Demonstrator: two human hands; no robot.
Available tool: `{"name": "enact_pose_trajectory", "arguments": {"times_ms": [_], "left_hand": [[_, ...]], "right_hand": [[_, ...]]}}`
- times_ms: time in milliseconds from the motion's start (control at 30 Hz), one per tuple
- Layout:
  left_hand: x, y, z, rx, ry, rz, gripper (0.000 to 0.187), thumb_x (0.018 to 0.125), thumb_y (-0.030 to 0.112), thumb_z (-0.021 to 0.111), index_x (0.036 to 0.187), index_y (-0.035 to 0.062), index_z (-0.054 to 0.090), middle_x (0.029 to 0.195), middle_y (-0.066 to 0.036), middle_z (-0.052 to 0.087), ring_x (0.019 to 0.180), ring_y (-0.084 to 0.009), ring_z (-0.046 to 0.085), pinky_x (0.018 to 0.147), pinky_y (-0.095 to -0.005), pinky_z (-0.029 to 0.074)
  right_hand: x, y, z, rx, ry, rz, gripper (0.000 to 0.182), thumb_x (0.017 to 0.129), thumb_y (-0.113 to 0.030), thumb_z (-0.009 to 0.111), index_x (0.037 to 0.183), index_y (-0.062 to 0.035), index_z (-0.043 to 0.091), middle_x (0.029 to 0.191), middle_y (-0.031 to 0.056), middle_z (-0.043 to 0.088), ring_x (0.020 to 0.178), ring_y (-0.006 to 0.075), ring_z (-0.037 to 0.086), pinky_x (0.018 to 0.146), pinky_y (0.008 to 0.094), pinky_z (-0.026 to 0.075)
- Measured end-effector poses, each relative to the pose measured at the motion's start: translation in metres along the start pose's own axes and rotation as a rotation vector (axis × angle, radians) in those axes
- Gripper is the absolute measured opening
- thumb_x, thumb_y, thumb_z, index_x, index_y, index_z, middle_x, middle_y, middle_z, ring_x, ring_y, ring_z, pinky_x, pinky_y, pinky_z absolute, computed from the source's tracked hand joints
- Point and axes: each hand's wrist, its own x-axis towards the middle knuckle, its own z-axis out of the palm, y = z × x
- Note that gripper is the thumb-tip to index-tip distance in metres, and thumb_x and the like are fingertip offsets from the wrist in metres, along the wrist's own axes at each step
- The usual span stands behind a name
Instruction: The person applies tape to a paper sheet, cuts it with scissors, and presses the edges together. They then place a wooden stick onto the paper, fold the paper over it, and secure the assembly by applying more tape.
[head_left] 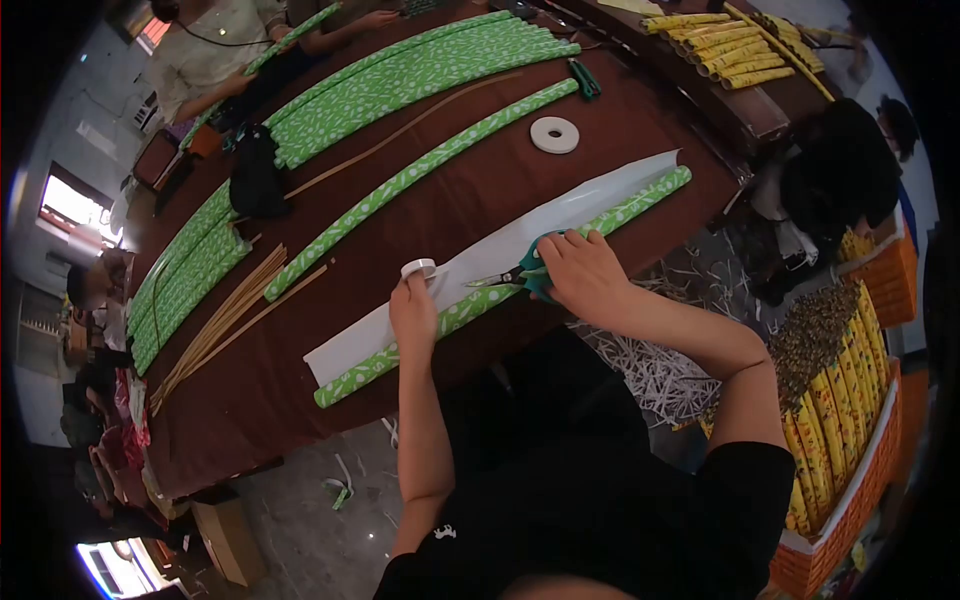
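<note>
Across the table edge before me lies a partly rolled sheet of green patterned paper, its white underside facing up along the far side. My left hand is closed on a small roll of white tape over the sheet. My right hand grips teal-handled scissors, blades pointing left toward the tape, close over the paper. Beyond the sheet, a long green paper roll and a flat white tape roll rest on the brown table cover.
Stacked green rolls and thin wooden sticks lie farther back. Another pair of scissors is near the far edge. At right stands an orange crate of yellow rolls, beside paper shreds. A person works opposite.
</note>
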Motion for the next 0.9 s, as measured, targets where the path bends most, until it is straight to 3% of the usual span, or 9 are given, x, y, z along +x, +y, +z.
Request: {"name": "enact_pose_trajectory", "arguments": {"times_ms": [200, 300, 367, 400, 533, 633, 767, 833, 900], "left_hand": [[0.003, -0.001, -0.002, -0.079, -0.047, -0.002, 0.048, 0.097, 0.034, 0.04, 0.108, -0.0052, 0.066, 0.1, -0.019, 0.069, 0.096, -0.0306, 0.064, 0.087, -0.0361, 0.045], [0.004, -0.001, -0.002, -0.126, -0.057, 0.015, 0.049, 0.097, 0.034, 0.04, 0.108, -0.0058, 0.065, 0.102, -0.018, 0.069, 0.097, -0.0306, 0.064, 0.087, -0.0362, 0.045], [0.003, -0.003, -0.003, -0.149, -0.051, 0.02, 0.049, 0.098, 0.034, 0.04, 0.109, -0.006, 0.065, 0.102, -0.018, 0.069, 0.097, -0.0307, 0.064, 0.088, -0.0363, 0.045], [0.004, -0.003, -0.003, -0.137, -0.036, 0.015, 0.049, 0.098, 0.034, 0.04, 0.11, -0.006, 0.065, 0.102, -0.018, 0.069, 0.097, -0.0306, 0.064, 0.088, -0.0362, 0.045], [0.003, -0.004, 0.0, -0.173, -0.028, 0.036, 0.049, 0.099, 0.036, 0.038, 0.11, -0.0046, 0.064, 0.103, -0.019, 0.07, 0.1, -0.0328, 0.065, 0.088, -0.0373, 0.046], [0.004, -0.005, 0.001, -0.146, -0.009, 0.025, 0.049, 0.099, 0.036, 0.038, 0.11, -0.0038, 0.064, 0.102, -0.018, 0.07, 0.098, -0.0316, 0.066, 0.087, -0.0373, 0.046], [0.002, 0.0, -0.001, -0.072, -0.002, 0.016, 0.048, 0.099, 0.036, 0.038, 0.109, -0.0028, 0.065, 0.1, -0.015, 0.071, 0.097, -0.0301, 0.066, 0.086, -0.037, 0.047], [0.004, -0.003, -0.001, -0.099, -0.019, -0.004, 0.048, 0.099, 0.036, 0.037, 0.109, -0.0023, 0.065, 0.098, -0.014, 0.072, 0.095, -0.0291, 0.066, 0.084, -0.0364, 0.047], [0.005, -0.004, 0.0, -0.122, -0.032, -0.005, 0.047, 0.099, 0.035, 0.038, 0.109, -0.002, 0.065, 0.097, -0.013, 0.072, 0.093, -0.0276, 0.066, 0.084, -0.0359, 0.047]], "right_hand": [[-0.021, 0.005, -0.008, -0.126, -0.008, 0.102, 0.062, 0.071, -0.051, 0.076, 0.1, -0.002, 0.053, 0.091, 0.0094, 0.059, 0.09, 0.0247, 0.06, 0.075, 0.0395, 0.047], [-0.024, 0.006, -0.02, 0.261, -0.164, 0.163, 0.067, 0.075, -0.062, 0.072, 0.097, -0.0006, 0.057, 0.085, 0.0084, 0.06, 0.077, 0.0213, 0.064, 0.061, 0.0337, 0.049], [-0.011, 0.013, -0.033, 1.281, -0.782, 0.489, 0.07, 0.083, -0.07, 0.059, 0.093, -0.0006, 0.061, 0.08, 0.0066, 0.06, 0.065, 0.0163, 0.063, 0.048, 0.0274, 0.045], [-0.009, 0.013, -0.034, 1.446, -0.814, 0.455, 0.081, 0.085, -0.079, 0.041, 0.092, -0.0017, 0.063, 0.078, 0.0046, 0.06, 0.061, 0.0133, 0.06, 0.047, 0.0237, 0.043], [0.001, 0.004, -0.009, 1.84, -0.963, 0.476, 0.091, 0.083, -0.085, 0.024, 0.093, -0.004, 0.064, 0.079, 0.0044, 0.06, 0.063, 0.0142, 0.06, 0.047, 0.0226, 0.041], [0.009, -0.01, 0.004, 1.872, -1.046, 0.507, 0.089, 0.083, -0.085, 0.029, 0.094, -0.0037, 0.064, 0.078, 0.0043, 0.06, 0.063, 0.0144, 0.061, 0.048, 0.0227, 0.042], [0.026, -0.023, -0.012, 1.142, -0.894, 0.475, 0.068, 0.083, -0.069, 0.058, 0.082, -0.0015, 0.063, 0.071, 0.0063, 0.061, 0.059, 0.0175, 0.063, 0.05, 0.0298, 0.047], [0.016, -0.024, -0.01, 0.17, -0.112, -0.001, 0.062, 0.078, -0.061, 0.068, 0.079, 0.0001, 0.063, 0.072, 0.0095, 0.062, 0.061, 0.0225, 0.065, 0.051, 0.0349, 0.05], [0.018, -0.024, -0.009, 0.063, -0.135, 0.072, 0.059, 0.074, -0.058, 0.071, 0.078, 0.0002, 0.064, 0.072, 0.0105, 0.061, 0.065, 0.0267, 0.067, 0.053, 0.0381, 0.051]]}}
